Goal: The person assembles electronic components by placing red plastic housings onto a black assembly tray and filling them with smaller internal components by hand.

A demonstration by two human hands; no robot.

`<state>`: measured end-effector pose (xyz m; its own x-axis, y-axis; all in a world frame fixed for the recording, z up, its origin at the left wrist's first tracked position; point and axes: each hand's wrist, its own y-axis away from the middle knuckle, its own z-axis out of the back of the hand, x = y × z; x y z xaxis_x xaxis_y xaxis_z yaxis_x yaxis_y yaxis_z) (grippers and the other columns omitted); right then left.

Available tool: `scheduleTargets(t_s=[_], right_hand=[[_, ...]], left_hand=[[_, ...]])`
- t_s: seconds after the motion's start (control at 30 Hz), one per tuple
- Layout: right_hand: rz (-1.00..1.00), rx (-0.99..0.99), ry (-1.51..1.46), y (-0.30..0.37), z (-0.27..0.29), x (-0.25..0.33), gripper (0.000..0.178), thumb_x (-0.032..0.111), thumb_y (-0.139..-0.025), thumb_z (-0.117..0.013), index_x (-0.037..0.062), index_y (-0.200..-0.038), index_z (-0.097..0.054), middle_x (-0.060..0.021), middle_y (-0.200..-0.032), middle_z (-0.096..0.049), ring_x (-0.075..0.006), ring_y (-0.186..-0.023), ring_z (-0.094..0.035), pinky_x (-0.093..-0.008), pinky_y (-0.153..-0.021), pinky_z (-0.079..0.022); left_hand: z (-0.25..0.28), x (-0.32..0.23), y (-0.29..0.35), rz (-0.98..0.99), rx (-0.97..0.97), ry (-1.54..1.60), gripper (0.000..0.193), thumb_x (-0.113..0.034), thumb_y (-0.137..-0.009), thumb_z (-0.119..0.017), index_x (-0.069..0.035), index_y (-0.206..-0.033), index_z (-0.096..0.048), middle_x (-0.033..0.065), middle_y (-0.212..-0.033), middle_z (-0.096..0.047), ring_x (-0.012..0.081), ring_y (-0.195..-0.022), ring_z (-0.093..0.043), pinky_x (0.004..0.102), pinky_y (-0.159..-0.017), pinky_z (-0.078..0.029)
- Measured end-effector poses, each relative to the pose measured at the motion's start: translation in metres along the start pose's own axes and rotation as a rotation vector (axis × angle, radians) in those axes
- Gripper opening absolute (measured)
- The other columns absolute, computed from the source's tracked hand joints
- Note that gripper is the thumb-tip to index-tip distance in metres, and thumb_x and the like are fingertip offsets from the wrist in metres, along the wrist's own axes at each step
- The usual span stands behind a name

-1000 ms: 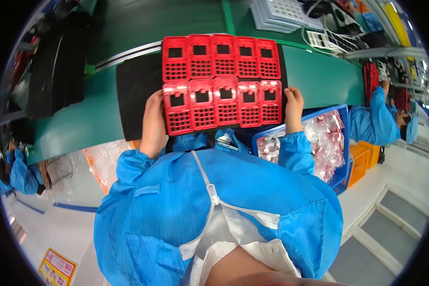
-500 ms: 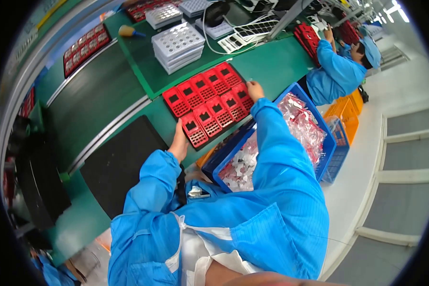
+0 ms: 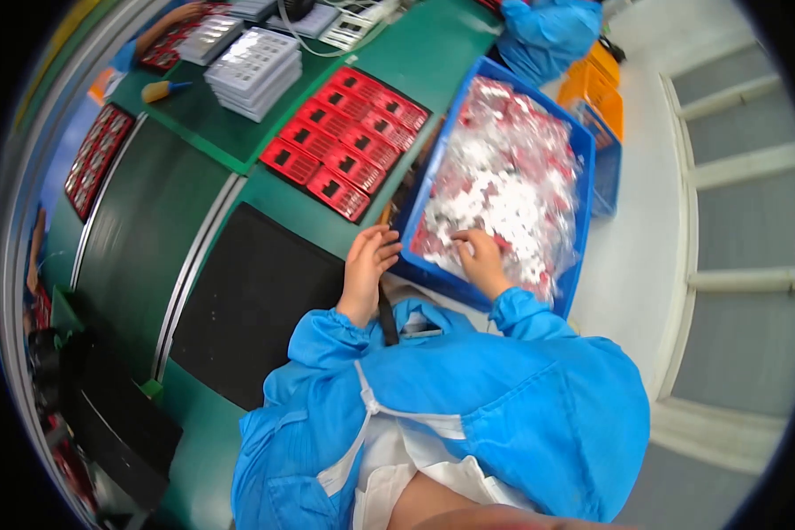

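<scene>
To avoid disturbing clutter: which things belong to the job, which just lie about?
Likely in use: blue crate, bagged pieces at the right hand, red panels, black board.

Likely lying about: yellow-and-blue tool, stacked pale trays, orange crates.

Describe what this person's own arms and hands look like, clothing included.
The left sleeve and right sleeve match: long, loose, bright blue fabric, creased, gathered in at the wrist. No marking stands out on either. The left grip and right grip are bare human hands, with no gloves to be seen.
</scene>
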<state>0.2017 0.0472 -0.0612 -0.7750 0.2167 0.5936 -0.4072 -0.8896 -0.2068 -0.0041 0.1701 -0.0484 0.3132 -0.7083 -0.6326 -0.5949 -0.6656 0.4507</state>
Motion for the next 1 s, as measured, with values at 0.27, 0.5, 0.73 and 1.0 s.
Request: scheduleTargets(t_s=[0.27,0.5,0.73,1.0], right_hand=[[-0.358,-0.428,0.610,0.099,0.101,-0.122,0.050,0.024,-0.076,-0.068,0.0037,-0.118,-0.051,-0.0211,-0.119,-0.052,-0.0393,-0.112,-0.045,-0.0446,-0.097,-0.035],[0.004,0.194,0.302,0.080,0.092,-0.122,0.067,0.033,-0.071,-0.073,0.0112,-0.128,-0.046,-0.0200,-0.137,-0.037,-0.0383,-0.125,-0.035,-0.0473,-0.105,-0.029],[0.669,0.498,0.323,0.034,0.014,-0.210,0.031,0.017,-0.071,-0.063,0.0138,-0.101,-0.060,-0.0102,-0.127,-0.051,-0.0278,-0.127,-0.040,-0.0467,-0.109,-0.027],[0.409,0.253,0.434,-0.066,0.051,-0.261,0.009,0.010,-0.072,-0.057,0.0088,-0.080,-0.061,-0.0106,-0.100,-0.058,-0.0305,-0.091,-0.056,-0.0405,-0.077,-0.045]], left_hand=[[-0.030,0.043,0.019,0.081,0.124,-0.219,0.028,-0.023,-0.097,-0.044,-0.006,-0.118,-0.049,0.0101,-0.112,-0.059,0.0179,-0.098,-0.059,0.0307,-0.083,-0.046],[-0.042,0.088,-0.008,-0.039,-0.039,-0.467,0.025,-0.021,-0.096,-0.047,-0.006,-0.114,-0.053,0.0072,-0.109,-0.061,0.0155,-0.096,-0.059,0.0274,-0.082,-0.045],[-0.083,0.120,-0.003,0.016,-0.117,-0.451,0.023,-0.018,-0.094,-0.049,-0.006,-0.113,-0.054,0.0067,-0.107,-0.062,0.0155,-0.094,-0.060,0.0263,-0.080,-0.045],[-0.068,0.114,0.033,-0.041,-0.311,-0.454,0.024,-0.020,-0.095,-0.048,-0.005,-0.113,-0.054,0.0078,-0.108,-0.062,0.0160,-0.095,-0.059,0.0285,-0.082,-0.045]])
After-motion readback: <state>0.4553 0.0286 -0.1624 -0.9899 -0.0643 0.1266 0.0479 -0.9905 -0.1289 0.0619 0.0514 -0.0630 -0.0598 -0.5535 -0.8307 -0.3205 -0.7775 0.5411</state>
